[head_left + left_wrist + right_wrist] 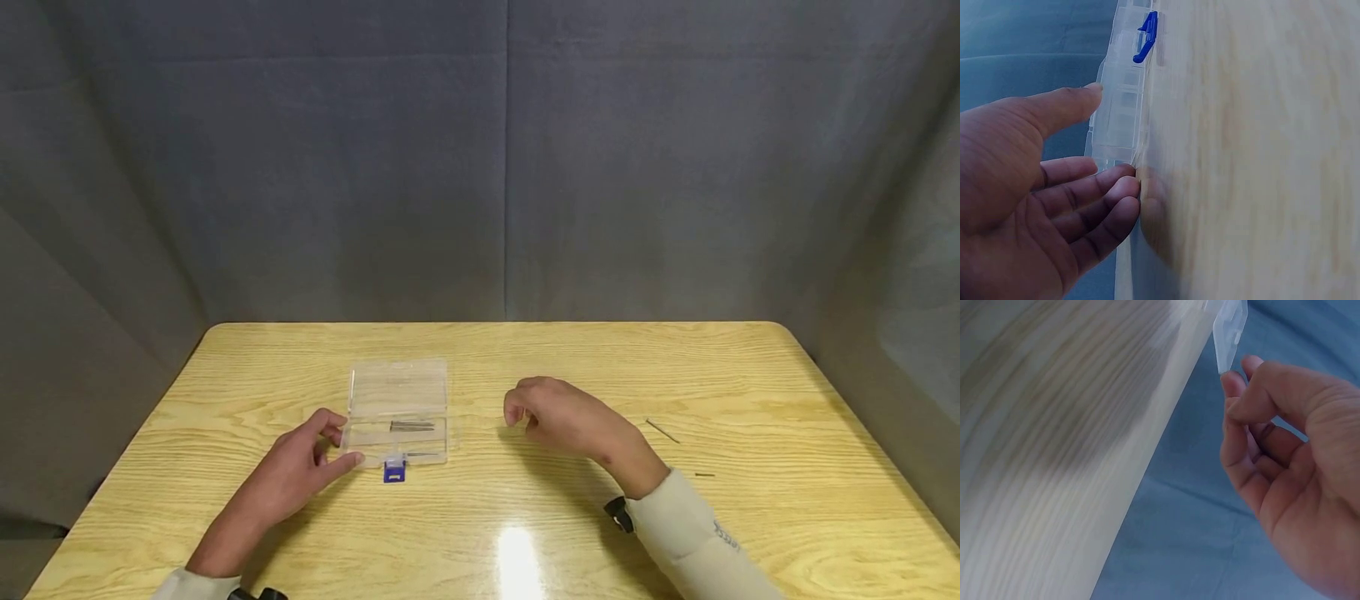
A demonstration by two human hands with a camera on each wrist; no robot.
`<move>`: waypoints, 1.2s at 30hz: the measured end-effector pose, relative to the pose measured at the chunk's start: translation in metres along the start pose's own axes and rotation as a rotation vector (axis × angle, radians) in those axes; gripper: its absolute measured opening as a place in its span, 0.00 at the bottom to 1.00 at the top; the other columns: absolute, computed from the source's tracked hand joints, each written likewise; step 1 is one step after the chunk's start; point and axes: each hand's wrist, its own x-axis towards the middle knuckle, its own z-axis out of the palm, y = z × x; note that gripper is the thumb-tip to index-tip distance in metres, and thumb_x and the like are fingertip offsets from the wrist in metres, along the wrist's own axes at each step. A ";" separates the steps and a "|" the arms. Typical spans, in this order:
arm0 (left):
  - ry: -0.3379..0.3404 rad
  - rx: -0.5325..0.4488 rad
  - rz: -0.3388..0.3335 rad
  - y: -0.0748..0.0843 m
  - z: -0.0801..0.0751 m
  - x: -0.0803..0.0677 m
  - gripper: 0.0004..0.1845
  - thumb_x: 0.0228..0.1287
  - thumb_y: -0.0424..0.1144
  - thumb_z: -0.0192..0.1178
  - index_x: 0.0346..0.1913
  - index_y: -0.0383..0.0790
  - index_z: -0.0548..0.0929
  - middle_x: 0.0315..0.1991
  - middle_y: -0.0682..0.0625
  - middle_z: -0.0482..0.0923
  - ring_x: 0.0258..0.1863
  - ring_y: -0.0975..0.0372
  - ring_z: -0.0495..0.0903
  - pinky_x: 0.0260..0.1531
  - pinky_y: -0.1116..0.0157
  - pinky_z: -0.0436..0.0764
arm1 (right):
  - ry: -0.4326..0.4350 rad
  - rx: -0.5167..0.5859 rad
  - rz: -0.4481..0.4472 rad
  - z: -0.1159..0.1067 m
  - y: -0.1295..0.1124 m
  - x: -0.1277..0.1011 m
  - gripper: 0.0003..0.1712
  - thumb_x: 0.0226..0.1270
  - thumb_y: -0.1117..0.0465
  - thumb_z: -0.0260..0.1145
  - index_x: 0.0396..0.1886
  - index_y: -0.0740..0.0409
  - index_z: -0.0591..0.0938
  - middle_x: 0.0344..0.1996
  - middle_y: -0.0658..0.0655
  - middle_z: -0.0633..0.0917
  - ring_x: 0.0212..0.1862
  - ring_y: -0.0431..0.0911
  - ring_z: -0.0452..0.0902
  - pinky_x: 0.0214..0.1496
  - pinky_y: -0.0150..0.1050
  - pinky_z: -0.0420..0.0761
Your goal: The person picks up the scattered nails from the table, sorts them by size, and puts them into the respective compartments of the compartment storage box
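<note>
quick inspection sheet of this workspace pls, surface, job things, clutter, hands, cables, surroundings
surface: light wooden table with rounded corners, a glare spot near the front edge
job's things: clear plastic flat box with a blue latch, lying open on the table; thin metal pins lie inside it
clutter: two more thin pins loose on the table right of the hands, one longer, one short
grippers: left hand with straight fingers touching the box's left side; right hand raised right of the box, fingers curled, whether it pinches anything cannot be told
cables: nothing seen
surroundings: grey fabric backdrop behind and at both sides
</note>
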 end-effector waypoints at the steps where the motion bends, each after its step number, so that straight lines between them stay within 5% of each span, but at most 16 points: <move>1: -0.002 0.000 -0.001 0.000 0.000 0.000 0.23 0.68 0.41 0.71 0.59 0.35 0.75 0.46 0.45 0.79 0.28 0.59 0.71 0.24 0.64 0.71 | 0.010 -0.004 0.010 -0.001 0.002 -0.003 0.19 0.56 0.83 0.60 0.36 0.57 0.84 0.36 0.50 0.83 0.40 0.44 0.78 0.44 0.39 0.79; 9: -0.005 -0.003 0.006 -0.001 0.000 0.001 0.23 0.68 0.41 0.71 0.59 0.35 0.75 0.46 0.45 0.79 0.27 0.60 0.71 0.23 0.64 0.71 | 0.063 -0.088 0.128 -0.013 0.018 -0.033 0.06 0.69 0.70 0.69 0.39 0.54 0.86 0.35 0.44 0.83 0.35 0.38 0.77 0.38 0.38 0.78; 17: -0.017 -0.009 0.016 -0.002 0.001 0.001 0.23 0.69 0.41 0.71 0.59 0.36 0.74 0.47 0.45 0.79 0.27 0.60 0.70 0.23 0.64 0.71 | 0.054 -0.137 0.274 -0.027 0.034 -0.064 0.08 0.69 0.68 0.66 0.37 0.49 0.86 0.32 0.40 0.82 0.32 0.36 0.74 0.33 0.39 0.75; 36: 0.001 0.005 0.020 -0.001 -0.001 0.000 0.24 0.67 0.40 0.72 0.59 0.34 0.75 0.45 0.46 0.79 0.27 0.60 0.71 0.23 0.65 0.71 | 0.028 -0.231 0.463 -0.041 0.068 -0.120 0.03 0.69 0.63 0.69 0.38 0.50 0.86 0.32 0.43 0.82 0.32 0.40 0.74 0.33 0.46 0.76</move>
